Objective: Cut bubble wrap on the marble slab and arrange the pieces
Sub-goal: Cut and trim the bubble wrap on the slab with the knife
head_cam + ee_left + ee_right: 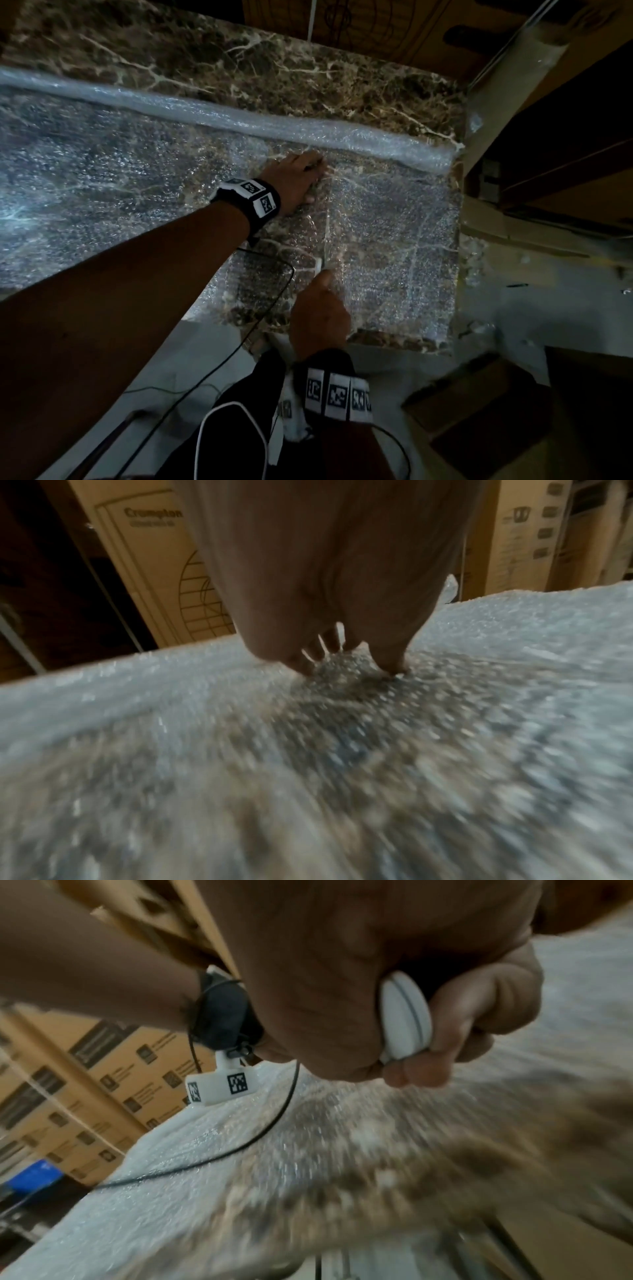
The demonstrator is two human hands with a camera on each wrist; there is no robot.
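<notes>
From the head view, we are pressing our left hand (301, 178) flat, fingers straight, on the wrap (137, 192) near the roll (239, 120), probably to keep the sheet from sliding under the blade. Our right hand (320, 315) is gripping a small white cutter (318, 265) in the sheet, low on a pale seam running up toward the left hand; we judge the cut to be under way. The wrap is lying spread over the slab (205, 54), clear and glinting, the brown veined stone showing through.

In the left wrist view, our fingertips (394, 664) are dimpling the bubbled film (342, 750).

In the right wrist view, our fingers (486, 1001) are curling tight round the cutter's (405, 1020) rounded white body; the blade itself is hidden.
</notes>
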